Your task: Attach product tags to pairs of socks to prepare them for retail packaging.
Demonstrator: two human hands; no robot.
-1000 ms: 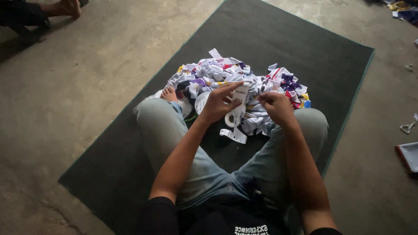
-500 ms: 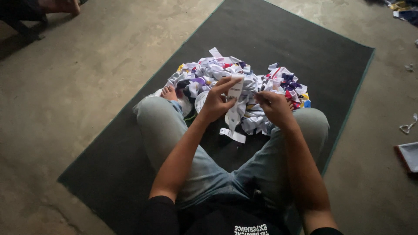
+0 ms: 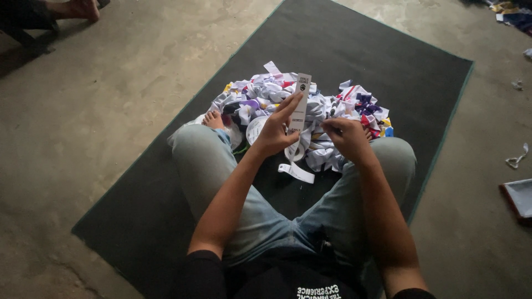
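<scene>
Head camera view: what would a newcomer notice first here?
First, the heap of white and coloured paper strips on the dark green mat, just beyond the seated person's crossed legs. Next, the left hand holding one long white strip upright above the heap, with the right hand beside it.

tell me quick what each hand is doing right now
Left hand: closed on a long white paper strip, holding it upright.
Right hand: fingers pinched together over the pile of strips; what it grips, if anything, cannot be told.
</scene>
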